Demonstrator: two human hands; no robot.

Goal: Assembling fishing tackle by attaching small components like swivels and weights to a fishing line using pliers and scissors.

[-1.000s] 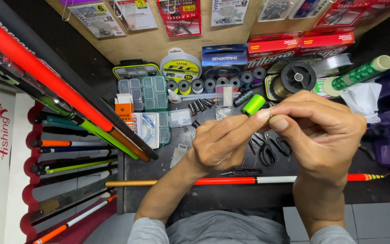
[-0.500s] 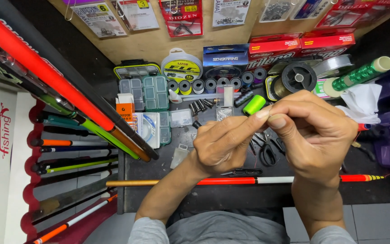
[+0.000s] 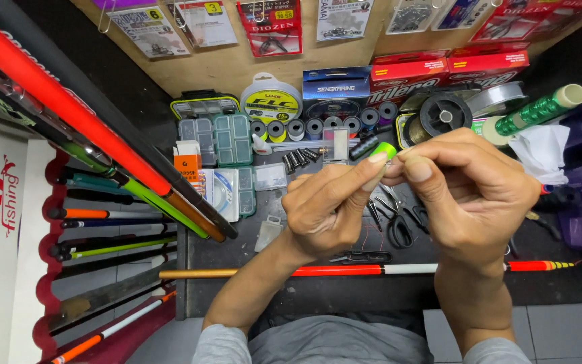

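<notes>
Hands [image 3: 399, 202] barely shifted, bright green tube [image 3: 385, 149]

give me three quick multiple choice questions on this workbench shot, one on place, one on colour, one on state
1. Where does the long pole lie?
A. Across the bench below the hands
B. Hung on the back board
C. Inside a purple bin

2. What colour is the small cap above the fingertips?
A. Blue
B. Bright green
C. White

3. How are the left hand and right hand placed?
A. Flat on the bench
B. Far apart
C. Raised, fingertips meeting

Answers: A, it runs crosswise under both wrists; B, it shows lime green; C, both pinch together above the bench.
</notes>
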